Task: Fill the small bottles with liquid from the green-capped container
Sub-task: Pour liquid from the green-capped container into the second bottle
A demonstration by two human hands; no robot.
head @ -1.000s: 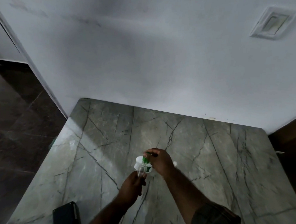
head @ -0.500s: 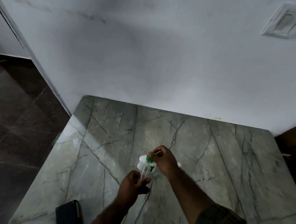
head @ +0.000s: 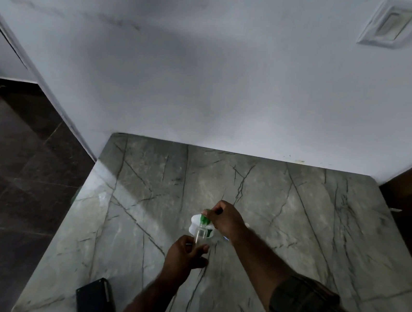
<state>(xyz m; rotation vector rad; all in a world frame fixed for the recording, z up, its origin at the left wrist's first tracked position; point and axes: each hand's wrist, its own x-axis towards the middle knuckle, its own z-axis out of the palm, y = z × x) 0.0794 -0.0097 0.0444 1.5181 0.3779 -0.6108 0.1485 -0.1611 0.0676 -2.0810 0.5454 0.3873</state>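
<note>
Over the grey-green veined marble table (head: 295, 214), the left hand (head: 185, 254) has its fingers curled around a small clear glass bottle (head: 200, 236) and holds it upright. The right hand (head: 226, 219) grips the white plastic container with green cap (head: 195, 224) just above, with the green tip touching the bottle's mouth. How much liquid is inside either one, I cannot tell. A black flat object (head: 95, 298) lies at the table's near edge

polished veined marble table (head: 292, 239), clear glass bottle (head: 201, 234), matt painted wall (head: 207, 80)
</note>
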